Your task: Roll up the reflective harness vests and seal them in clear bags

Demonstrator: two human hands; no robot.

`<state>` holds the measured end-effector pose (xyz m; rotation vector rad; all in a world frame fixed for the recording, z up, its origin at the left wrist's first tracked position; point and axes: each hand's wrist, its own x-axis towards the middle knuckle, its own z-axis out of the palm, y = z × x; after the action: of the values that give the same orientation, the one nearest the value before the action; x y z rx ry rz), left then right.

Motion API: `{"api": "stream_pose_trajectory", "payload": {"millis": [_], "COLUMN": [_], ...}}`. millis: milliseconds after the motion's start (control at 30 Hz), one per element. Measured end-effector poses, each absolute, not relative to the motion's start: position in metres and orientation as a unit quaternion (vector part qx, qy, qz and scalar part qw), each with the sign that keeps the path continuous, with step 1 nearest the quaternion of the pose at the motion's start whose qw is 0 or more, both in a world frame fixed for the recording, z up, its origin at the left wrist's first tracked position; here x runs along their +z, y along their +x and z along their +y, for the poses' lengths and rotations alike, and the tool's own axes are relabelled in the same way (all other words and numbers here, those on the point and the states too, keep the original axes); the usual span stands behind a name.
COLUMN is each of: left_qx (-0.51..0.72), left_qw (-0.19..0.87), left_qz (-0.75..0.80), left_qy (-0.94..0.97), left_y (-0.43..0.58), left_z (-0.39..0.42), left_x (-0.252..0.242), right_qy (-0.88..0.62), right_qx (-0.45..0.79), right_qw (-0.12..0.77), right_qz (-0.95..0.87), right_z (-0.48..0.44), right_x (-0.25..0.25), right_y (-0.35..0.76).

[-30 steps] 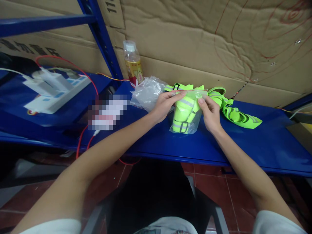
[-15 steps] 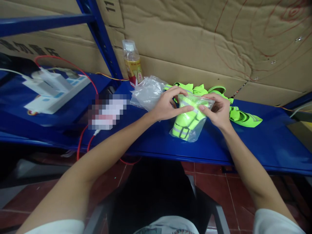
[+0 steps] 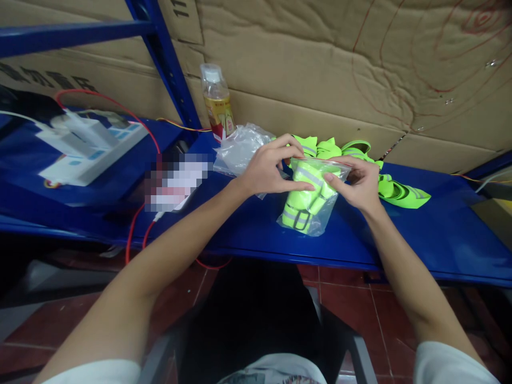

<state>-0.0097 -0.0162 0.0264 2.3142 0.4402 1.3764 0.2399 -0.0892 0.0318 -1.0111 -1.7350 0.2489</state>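
A small clear zip bag (image 3: pixel 308 205) stuffed with a folded neon-yellow reflective strap stands on the blue shelf (image 3: pixel 420 240). My left hand (image 3: pixel 269 170) pinches the bag's top edge on the left side. My right hand (image 3: pixel 358 184) pinches the same top edge on the right, thumb and fingers pressed together. More loose neon-yellow straps (image 3: pixel 394 191) lie on the shelf just behind and to the right of my hands.
A pile of empty clear bags (image 3: pixel 242 149) lies left of the hands, with a plastic bottle (image 3: pixel 218 104) behind it against the cardboard wall. White boxes (image 3: pixel 86 149) and a red cable (image 3: pixel 138 229) sit at the left. A blue upright post (image 3: pixel 168 64) rises behind.
The bag has come down from an upright raised hold and tilted onto the shelf. Both hands have moved closer together along its top edge.
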Motion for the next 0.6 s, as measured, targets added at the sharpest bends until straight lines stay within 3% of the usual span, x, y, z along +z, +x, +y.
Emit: {"api": "stream_pose_trajectory", "payload": {"millis": [300,600], "left_qx": [0.498,0.398], "left_qw": [0.23,0.315], "left_qz": [0.137,0.178], "left_qy": [0.825,0.843], "left_y": [-0.0069,-0.0072], "left_z": [-0.0185,-0.0166], "left_x": [0.0249,0.0206], "right_qy": [-0.432,-0.433], "right_qx": [0.109,0.09], "right_qw": [0.527,0.524], "right_qz": [-0.723,-0.728], "right_z": [-0.0919,-0.0923], "right_x": [0.0358,0.0316], "right_y": [0.2408,0.2372]}}
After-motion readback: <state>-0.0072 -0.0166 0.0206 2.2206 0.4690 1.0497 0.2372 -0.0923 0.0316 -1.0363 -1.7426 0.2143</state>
